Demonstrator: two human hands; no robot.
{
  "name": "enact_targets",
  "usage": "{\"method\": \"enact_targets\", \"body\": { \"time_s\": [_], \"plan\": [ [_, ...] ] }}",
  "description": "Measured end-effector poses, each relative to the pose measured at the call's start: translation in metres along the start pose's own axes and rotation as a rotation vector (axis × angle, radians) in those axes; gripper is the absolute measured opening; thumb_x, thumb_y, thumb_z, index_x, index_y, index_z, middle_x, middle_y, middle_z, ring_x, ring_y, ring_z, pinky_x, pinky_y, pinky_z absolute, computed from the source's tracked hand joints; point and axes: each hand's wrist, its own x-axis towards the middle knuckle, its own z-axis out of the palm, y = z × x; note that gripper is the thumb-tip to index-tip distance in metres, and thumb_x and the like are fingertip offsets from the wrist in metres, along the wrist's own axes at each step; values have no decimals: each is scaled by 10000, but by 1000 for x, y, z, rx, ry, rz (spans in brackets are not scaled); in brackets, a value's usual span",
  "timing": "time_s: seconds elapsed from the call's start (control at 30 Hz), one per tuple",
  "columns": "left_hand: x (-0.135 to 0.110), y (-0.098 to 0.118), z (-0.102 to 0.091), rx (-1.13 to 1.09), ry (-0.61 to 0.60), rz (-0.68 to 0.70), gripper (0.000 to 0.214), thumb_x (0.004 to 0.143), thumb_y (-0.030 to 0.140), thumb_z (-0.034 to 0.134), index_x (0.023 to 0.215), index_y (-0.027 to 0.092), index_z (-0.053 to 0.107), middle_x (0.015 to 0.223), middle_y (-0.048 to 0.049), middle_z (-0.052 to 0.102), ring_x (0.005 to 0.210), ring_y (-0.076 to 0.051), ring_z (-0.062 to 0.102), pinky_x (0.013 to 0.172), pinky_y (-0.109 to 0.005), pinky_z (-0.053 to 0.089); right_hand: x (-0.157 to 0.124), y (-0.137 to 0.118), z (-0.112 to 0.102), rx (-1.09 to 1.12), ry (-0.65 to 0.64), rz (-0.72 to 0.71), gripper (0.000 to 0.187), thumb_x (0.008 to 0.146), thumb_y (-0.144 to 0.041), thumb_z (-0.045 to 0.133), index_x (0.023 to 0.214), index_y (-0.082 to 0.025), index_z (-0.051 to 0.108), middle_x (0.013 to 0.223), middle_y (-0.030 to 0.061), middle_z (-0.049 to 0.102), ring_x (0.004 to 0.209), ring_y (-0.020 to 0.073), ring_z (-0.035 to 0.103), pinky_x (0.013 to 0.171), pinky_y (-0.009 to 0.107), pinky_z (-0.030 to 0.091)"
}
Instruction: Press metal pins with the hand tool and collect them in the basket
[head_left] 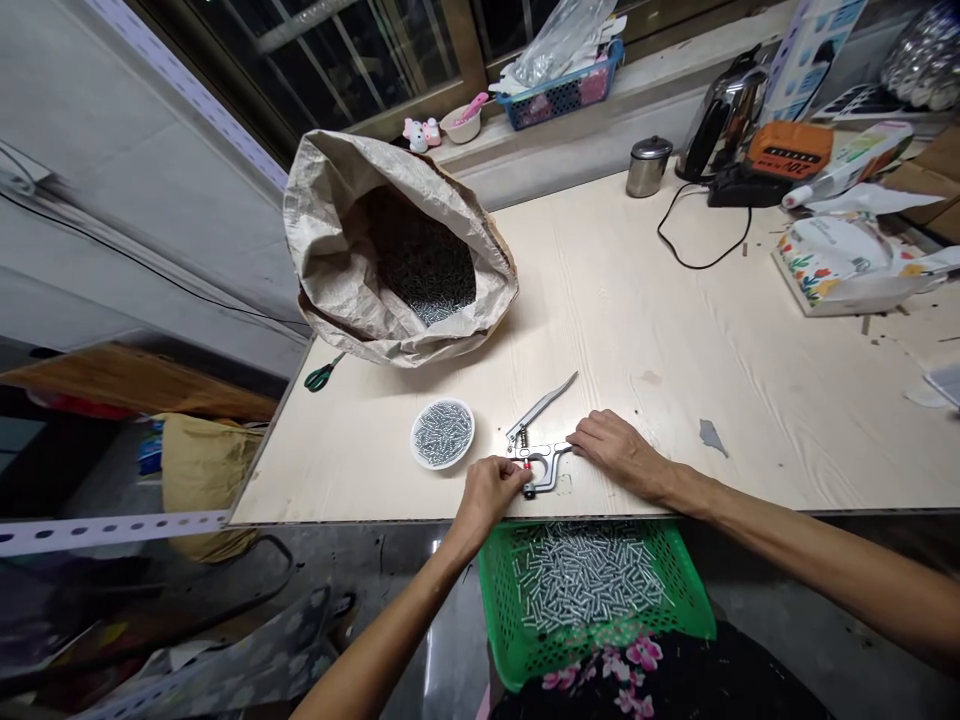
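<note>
Hand-held snap-fastener pliers point(553, 462) lie on the table near its front edge, their upper handle raised away from the body. My right hand point(613, 447) has its fingers closed on the end of the lower handle. At the jaw, beside its red part, my left hand point(491, 492) is closed in a pinch; what lies between those fingertips is too small to make out. A white bowl point(442, 464) of small metal pins stands left of the pliers. Below the table edge, a green basket point(501, 630) of larger silvery screw-like pieces rests by my lap.
A big paper-like sack point(330, 230) of dark metal pieces stands open at the back left. Green-handled scissors point(320, 377) lie near the left edge. Along the back right are a metal canister point(649, 167), a kettle point(724, 115), an orange battery point(791, 148) and a tissue pack point(847, 260).
</note>
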Motion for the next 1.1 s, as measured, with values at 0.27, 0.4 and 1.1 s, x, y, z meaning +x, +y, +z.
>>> {"method": "enact_targets", "body": {
  "time_s": [0.27,0.4,1.1],
  "plan": [
    [-8,1,-6,-469,-154,-224,324,659,476,607,564,172,547,452,46,462,387,-74,343,427,-221,251,5,0,-10,251,-7,104,255,989,-260,354,974,-156,586,887,72,591,841,182,487,757,342,411],
    [-18,6,0,-432,77,-188,265,623,386,640,517,160,551,519,16,523,476,-83,434,458,-207,283,4,-2,-7,262,-35,63,250,991,-263,344,963,-171,574,874,69,576,830,186,484,742,350,414],
    [-59,1,-24,-50,143,144,215,818,314,555,734,188,707,728,-40,656,655,-160,596,611,-260,432,2,3,-4,128,-34,139,204,967,-251,394,926,-180,580,862,71,600,793,196,496,710,338,377]
  ]
}}
